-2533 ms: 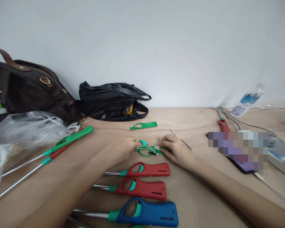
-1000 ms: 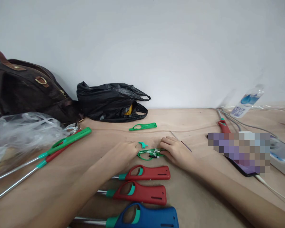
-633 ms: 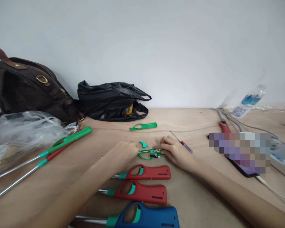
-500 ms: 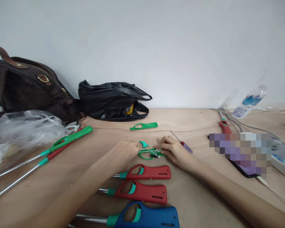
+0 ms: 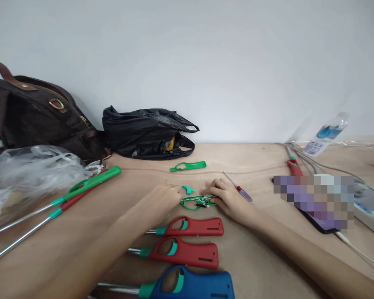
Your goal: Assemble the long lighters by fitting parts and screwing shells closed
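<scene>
An opened green lighter casing, with white wires and small metal parts showing, lies between my hands. My left hand is closed at its left end, fingertips partly hidden. At the casing's right end my right hand has its fingers curled over the handle. A loose teal trigger sits just behind the casing. Farther back rests the other green casing half. To the right of my right hand is a screwdriver with a purple and red handle.
In front lie a red lighter, another red lighter and a blue lighter. A green lighter overlaps a red one at left. A black plastic bag, a brown bag, a bottle and a phone surround the work.
Both hands keep nearly the same place on the green casing. The whole view shifts very slightly; nothing else visibly moves.
</scene>
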Motion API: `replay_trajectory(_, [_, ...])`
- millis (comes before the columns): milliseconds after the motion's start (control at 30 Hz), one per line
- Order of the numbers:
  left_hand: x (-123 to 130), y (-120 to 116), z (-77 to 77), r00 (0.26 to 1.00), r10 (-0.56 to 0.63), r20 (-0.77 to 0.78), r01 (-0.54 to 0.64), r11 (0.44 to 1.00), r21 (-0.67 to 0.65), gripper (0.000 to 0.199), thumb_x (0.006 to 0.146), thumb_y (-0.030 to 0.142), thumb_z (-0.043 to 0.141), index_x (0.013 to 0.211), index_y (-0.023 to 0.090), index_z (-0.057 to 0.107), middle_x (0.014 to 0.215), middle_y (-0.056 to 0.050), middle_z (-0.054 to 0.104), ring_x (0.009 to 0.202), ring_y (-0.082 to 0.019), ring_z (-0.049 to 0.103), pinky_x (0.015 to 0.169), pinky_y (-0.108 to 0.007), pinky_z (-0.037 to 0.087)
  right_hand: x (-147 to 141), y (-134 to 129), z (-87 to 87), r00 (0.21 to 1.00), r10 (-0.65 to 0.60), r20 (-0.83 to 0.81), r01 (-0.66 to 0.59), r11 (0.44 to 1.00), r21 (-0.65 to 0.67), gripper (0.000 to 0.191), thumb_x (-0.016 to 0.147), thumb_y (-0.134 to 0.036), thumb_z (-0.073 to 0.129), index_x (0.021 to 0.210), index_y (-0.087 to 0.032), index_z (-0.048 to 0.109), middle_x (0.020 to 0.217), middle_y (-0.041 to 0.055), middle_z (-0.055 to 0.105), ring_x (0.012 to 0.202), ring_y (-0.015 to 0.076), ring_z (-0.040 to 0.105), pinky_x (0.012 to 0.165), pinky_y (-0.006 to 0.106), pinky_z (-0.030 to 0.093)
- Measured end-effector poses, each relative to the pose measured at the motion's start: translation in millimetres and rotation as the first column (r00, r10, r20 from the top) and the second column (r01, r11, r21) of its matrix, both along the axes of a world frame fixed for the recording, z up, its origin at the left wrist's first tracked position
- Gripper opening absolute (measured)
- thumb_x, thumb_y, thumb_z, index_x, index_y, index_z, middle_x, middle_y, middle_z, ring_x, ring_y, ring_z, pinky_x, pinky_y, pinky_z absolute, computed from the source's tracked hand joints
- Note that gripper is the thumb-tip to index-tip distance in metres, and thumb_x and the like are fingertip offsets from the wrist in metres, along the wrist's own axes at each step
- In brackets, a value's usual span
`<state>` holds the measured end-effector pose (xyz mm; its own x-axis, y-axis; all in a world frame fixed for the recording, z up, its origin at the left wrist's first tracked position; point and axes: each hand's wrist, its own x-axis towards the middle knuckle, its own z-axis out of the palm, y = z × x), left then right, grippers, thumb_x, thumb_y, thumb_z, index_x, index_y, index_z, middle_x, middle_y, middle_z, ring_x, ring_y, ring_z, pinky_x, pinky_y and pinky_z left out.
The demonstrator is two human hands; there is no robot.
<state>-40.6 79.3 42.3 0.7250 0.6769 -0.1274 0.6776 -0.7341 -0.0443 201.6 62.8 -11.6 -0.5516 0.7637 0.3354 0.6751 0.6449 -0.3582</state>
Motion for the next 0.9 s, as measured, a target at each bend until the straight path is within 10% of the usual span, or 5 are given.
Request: replay_trajectory(900, [-1, 1, -1.1, 0.998, 0.002, -0.061, 0.002, 0.998, 0.063, 0.037, 0.074, -0.003, 0.051, 0.103, 0.017, 0.062, 0.103, -0.007, 0.071, 0.095, -0.026, 0.068, 0.075, -0.031, 0.052, 2, 2, 10.3, 1.000, 0.018, -0.019, -0.020, 0.997, -0.076, 0.028, 0.086, -0.007, 0.054, 0.109, -0.020, 0.064, 0.104, 0.0081, 0.060, 0.101, 0.0229, 0.054, 0.090, 0.040, 0.045])
